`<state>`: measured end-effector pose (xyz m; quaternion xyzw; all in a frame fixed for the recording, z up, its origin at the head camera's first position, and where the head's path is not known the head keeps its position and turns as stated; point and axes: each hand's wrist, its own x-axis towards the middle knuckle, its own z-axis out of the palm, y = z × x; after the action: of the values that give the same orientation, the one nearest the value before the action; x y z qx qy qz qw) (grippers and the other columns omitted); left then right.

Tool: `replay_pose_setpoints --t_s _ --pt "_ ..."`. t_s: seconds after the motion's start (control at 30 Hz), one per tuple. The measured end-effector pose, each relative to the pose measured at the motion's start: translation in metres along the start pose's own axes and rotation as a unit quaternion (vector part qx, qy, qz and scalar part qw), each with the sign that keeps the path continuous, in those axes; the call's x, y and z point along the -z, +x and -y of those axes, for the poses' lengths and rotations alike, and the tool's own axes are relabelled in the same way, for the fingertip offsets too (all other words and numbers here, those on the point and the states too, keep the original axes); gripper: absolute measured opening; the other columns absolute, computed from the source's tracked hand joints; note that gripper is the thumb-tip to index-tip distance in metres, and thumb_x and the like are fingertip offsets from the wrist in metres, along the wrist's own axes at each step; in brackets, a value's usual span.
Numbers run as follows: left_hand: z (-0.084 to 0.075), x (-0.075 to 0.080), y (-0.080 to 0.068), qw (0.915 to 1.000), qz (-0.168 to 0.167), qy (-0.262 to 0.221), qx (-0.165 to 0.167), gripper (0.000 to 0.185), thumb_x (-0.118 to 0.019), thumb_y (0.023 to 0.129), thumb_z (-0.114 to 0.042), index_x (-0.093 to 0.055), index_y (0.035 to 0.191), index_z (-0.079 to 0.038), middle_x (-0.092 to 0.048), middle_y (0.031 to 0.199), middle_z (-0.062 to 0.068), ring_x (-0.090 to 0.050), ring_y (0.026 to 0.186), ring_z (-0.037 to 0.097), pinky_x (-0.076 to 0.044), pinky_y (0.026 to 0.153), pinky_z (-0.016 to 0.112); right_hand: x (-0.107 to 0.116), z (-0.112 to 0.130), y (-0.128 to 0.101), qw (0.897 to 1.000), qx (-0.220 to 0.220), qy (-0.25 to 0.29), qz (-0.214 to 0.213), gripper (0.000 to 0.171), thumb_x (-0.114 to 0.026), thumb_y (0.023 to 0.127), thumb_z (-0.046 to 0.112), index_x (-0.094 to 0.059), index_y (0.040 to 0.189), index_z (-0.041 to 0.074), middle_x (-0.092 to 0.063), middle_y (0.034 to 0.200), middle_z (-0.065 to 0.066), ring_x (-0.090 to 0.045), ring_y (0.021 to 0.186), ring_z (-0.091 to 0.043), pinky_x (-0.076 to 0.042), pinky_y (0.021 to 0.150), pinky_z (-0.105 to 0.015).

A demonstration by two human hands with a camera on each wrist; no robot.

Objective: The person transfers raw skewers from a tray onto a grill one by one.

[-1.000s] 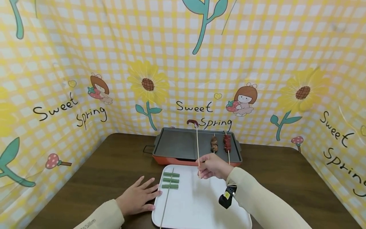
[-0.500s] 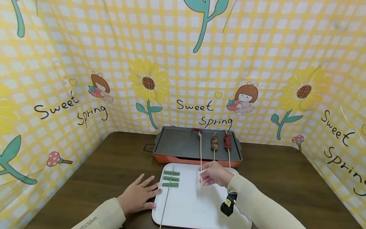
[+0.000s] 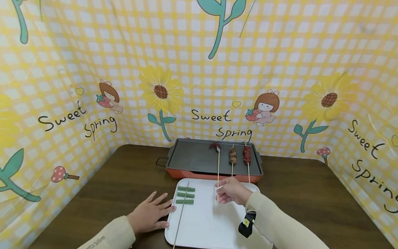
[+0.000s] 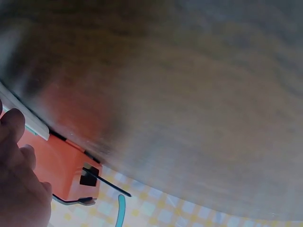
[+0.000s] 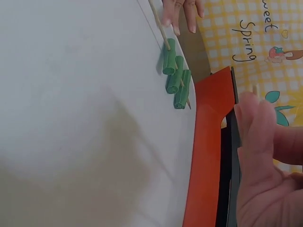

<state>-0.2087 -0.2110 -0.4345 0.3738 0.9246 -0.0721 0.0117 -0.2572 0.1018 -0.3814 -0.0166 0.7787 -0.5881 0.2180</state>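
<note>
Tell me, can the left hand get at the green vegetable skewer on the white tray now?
Probably yes. The left hand rests flat at the white tray edge, and the green vegetable skewer lies just beside its fingertips, nothing between.

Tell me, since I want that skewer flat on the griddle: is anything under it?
Nothing visible. The right hand pinches the thin wooden skewer with a red sausage piece; bare grey griddle plate lies left, two meat skewers right.

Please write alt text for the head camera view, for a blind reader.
The right hand pinches a skewer whose tip lies on the grill pan; the left hand rests flat beside a white tray bearing a green vegetable skewer.
</note>
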Motion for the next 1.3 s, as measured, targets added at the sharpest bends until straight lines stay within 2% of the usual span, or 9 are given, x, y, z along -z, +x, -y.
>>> replay_pose_setpoints --t_s 0.17,0.3,0.6,0.77,0.93,1.03,1.13,1.3 --pt "0.0 0.001 0.001 0.9999 -0.01 0.006 -0.011 0.063 -0.031 0.096 -0.061 -0.053 0.139 -0.022 -0.05 0.141 0.003 -0.037 0.135 0.033 -0.029 0.103 0.059 0.001 0.0 0.001 0.999 0.002 -0.008 -0.038 0.025 -0.055 0.092 -0.004 -0.059 0.114 -0.014 -0.064 0.064 -0.007 -0.057 0.045 -0.009 -0.05 0.047 -0.023" --pt "0.0 0.004 0.0 0.9999 -0.003 0.006 -0.01 0.063 -0.031 0.095 -0.062 -0.053 0.14 -0.022 -0.05 0.142 0.003 -0.037 0.135 0.033 -0.029 0.103 0.059 0.001 -0.002 0.003 0.998 0.008 -0.027 -0.053 0.023 -0.055 0.093 0.0 -0.061 0.111 -0.014 -0.062 0.063 -0.007 -0.057 0.045 -0.009 -0.048 0.045 -0.021" --pt "0.001 0.006 0.0 0.9999 0.011 0.005 0.0 0.063 -0.032 0.095 -0.062 -0.053 0.139 -0.022 -0.05 0.142 0.002 -0.035 0.137 0.032 -0.026 0.106 0.058 -0.005 -0.012 -0.001 0.998 0.026 -0.027 -0.056 0.025 -0.056 0.095 0.006 -0.063 0.109 -0.014 -0.062 0.061 -0.007 -0.059 0.047 -0.01 -0.054 0.051 -0.027" --pt "0.0 0.005 0.002 0.9998 0.02 -0.004 0.003 0.063 -0.033 0.095 -0.062 -0.052 0.14 -0.023 -0.049 0.143 0.002 -0.034 0.138 0.031 -0.025 0.107 0.058 -0.007 -0.02 -0.013 0.999 0.012 -0.037 -0.035 0.03 -0.058 0.095 0.015 -0.062 0.106 -0.013 -0.065 0.062 -0.008 -0.061 0.049 -0.011 -0.055 0.052 -0.028" --pt "0.002 0.001 0.001 0.9999 0.012 -0.005 -0.004 0.065 -0.029 0.095 -0.063 -0.052 0.14 -0.023 -0.049 0.142 0.002 -0.034 0.137 0.032 -0.025 0.106 0.058 -0.011 -0.031 -0.035 0.999 0.002 -0.045 0.026 0.037 -0.06 0.095 0.023 -0.063 0.103 -0.013 -0.064 0.059 -0.006 -0.06 0.048 -0.01 -0.053 0.049 -0.027" --pt "0.004 -0.003 0.0 0.9997 -0.016 -0.003 -0.016 0.065 -0.028 0.095 -0.063 -0.054 0.138 -0.022 -0.051 0.14 0.004 -0.037 0.135 0.033 -0.027 0.104 0.059 -0.015 -0.037 -0.047 0.997 0.009 -0.049 0.063 0.032 -0.061 0.094 0.021 -0.066 0.102 -0.009 -0.062 0.056 -0.004 -0.059 0.047 -0.009 -0.051 0.046 -0.024" --pt "0.005 -0.005 -0.001 0.9992 -0.031 -0.002 -0.025 0.065 -0.028 0.096 -0.062 -0.055 0.138 -0.021 -0.052 0.14 0.006 -0.038 0.134 0.034 -0.027 0.103 0.059 -0.02 -0.043 -0.057 0.995 0.016 -0.053 0.079 0.026 -0.062 0.091 0.017 -0.068 0.102 -0.006 -0.062 0.056 -0.003 -0.058 0.046 -0.007 -0.05 0.045 -0.022" --pt "0.004 0.0 0.001 0.9994 -0.014 0.023 -0.021 0.064 -0.029 0.096 -0.062 -0.054 0.138 -0.022 -0.051 0.141 0.003 -0.037 0.135 0.032 -0.028 0.105 0.057 -0.039 -0.051 -0.069 0.994 0.015 -0.052 0.09 0.02 -0.067 0.087 0.011 -0.069 0.1 -0.004 -0.062 0.057 -0.004 -0.057 0.046 -0.006 -0.049 0.044 -0.021"
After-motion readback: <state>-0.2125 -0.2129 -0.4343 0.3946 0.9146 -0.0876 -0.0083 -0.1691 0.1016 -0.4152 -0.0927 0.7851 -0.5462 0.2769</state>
